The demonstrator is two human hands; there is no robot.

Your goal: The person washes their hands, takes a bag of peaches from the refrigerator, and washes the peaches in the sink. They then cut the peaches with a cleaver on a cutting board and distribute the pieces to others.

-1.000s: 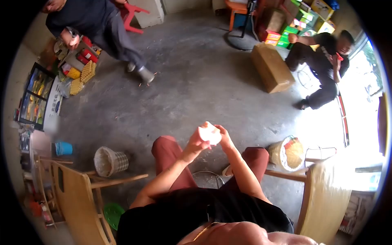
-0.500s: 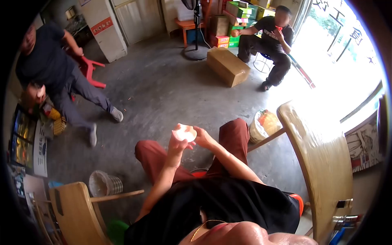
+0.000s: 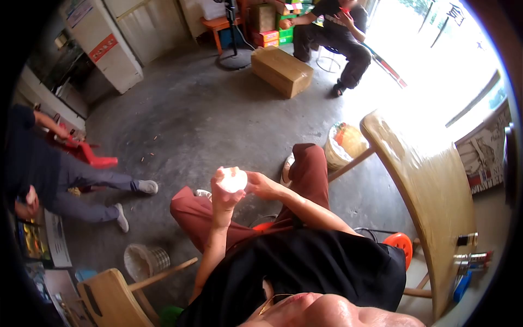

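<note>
A pale, round, overexposed thing (image 3: pixel 234 181), too bright for its kind to be told, is held up in front of my lap. My left hand (image 3: pixel 222 200) wraps round it from the left and below. On the other side, my right hand (image 3: pixel 265 186) has its fingertips curled at the right edge, seemingly gripping it. Both hands are above my reddish-brown trousers (image 3: pixel 308 185), well away from the tables.
A long wooden table (image 3: pixel 414 191) stands on my right, a wooden chair (image 3: pixel 111 297) on my left. Lined waste bins (image 3: pixel 147 261) (image 3: pixel 346 144) flank me. A cardboard box (image 3: pixel 282 71) lies ahead near a seated person (image 3: pixel 332 38). Another person (image 3: pixel 38 158) stands at left by a red stool (image 3: pixel 90 155).
The view has tilted downward. My hands still hold the pale round thing, now slightly further left. The person at left has moved toward the view's edge, with an arm at the red stool.
</note>
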